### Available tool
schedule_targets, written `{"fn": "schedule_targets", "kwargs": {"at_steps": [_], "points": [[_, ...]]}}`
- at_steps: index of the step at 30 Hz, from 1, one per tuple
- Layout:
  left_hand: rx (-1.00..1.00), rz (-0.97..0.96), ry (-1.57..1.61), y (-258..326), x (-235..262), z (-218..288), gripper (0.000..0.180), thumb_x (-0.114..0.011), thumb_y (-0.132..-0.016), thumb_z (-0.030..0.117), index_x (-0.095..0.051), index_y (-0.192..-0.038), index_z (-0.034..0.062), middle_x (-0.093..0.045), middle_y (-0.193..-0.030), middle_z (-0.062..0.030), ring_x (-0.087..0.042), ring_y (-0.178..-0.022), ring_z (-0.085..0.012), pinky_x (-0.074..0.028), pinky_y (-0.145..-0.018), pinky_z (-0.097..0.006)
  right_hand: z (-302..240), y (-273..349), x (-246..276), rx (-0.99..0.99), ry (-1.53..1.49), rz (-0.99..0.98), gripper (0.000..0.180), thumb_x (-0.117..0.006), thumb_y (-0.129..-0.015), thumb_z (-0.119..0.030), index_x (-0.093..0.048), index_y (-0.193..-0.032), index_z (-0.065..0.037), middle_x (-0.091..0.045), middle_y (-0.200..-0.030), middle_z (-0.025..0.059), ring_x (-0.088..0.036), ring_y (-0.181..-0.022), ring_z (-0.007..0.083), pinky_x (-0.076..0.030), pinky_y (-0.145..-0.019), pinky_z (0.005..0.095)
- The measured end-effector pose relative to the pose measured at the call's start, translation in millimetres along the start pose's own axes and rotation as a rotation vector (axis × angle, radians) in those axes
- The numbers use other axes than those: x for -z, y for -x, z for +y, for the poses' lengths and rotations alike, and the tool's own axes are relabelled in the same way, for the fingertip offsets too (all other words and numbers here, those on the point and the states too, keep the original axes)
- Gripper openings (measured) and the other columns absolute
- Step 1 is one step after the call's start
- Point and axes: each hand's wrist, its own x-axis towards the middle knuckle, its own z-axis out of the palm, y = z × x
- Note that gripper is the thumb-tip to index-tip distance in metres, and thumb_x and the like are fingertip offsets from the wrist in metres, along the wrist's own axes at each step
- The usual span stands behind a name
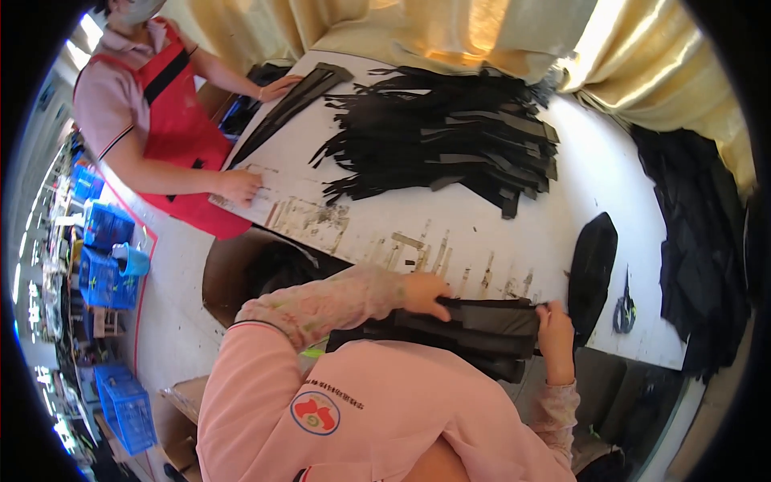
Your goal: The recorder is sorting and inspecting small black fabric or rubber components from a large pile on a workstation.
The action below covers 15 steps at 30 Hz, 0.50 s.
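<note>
Black fabric strips (490,321) lie in a layered bundle at the near table edge, against my body. My left hand (424,294) is at the bundle's upper left, its thumb on the near side and its fingers along the far edge, closed on the cloth. At the right end, my right hand (556,328) pinches the fabric edge with fingers bent. My torso hides the bundle's lower part. Just right of that hand, a long black fabric piece with a pointed end (593,269) rests on the white table (369,229).
A large pile of black strips (442,132) covers the table's far middle. Scissors (624,309) lie at the right, beside hanging black cloth (699,241). At the far left, a co-worker in a red apron (189,120) touches a long black piece (293,108). Blue crates (108,273) stand beyond.
</note>
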Motion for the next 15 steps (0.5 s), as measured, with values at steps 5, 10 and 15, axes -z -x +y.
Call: {"fn": "schedule_targets", "kwargs": {"at_steps": [5, 10, 15], "points": [[0.190, -0.108, -0.147, 7.5, -23.2, 4.9, 0.044, -0.063, -0.082, 0.043, -0.061, -0.100, 0.0033, -0.064, -0.087, -0.0188, -0.062, -0.085, -0.0371, -0.048, -0.075, -0.045, 5.9, -38.8, 19.0, 0.116, 0.288, -0.110, 0.030, -0.068, -0.080, -0.034, -0.060, -0.090, -0.006, -0.064, -0.072, 0.0140, -0.063, -0.071, 0.0334, -0.048, -0.062, 0.0429], [0.168, -0.192, -0.276, 1.1, -5.4, 22.5, 0.044, -0.062, -0.083, 0.045, -0.060, -0.102, 0.0050, -0.064, -0.091, -0.0163, -0.062, -0.090, -0.0356, -0.048, -0.077, -0.045, -37.7, -189.3, -9.4, 0.287, -0.199, -0.005, 0.029, -0.066, -0.082, -0.022, -0.057, -0.102, -0.004, -0.063, -0.089, 0.0161, -0.061, -0.077, 0.0315, -0.049, -0.069, 0.0393], [-0.053, 0.339, -0.111, 2.7, 42.0, 3.3, 0.041, -0.064, -0.083, 0.039, -0.060, -0.106, 0.0060, -0.059, -0.103, -0.0147, -0.059, -0.093, -0.0341, -0.047, -0.083, -0.042, -85.3, -302.3, -45.7, 0.480, 0.013, 0.279, 0.057, -0.068, -0.082, -0.034, -0.046, -0.130, -0.013, -0.044, -0.134, 0.0161, -0.043, -0.123, 0.0363, -0.036, -0.100, 0.0454]]}}
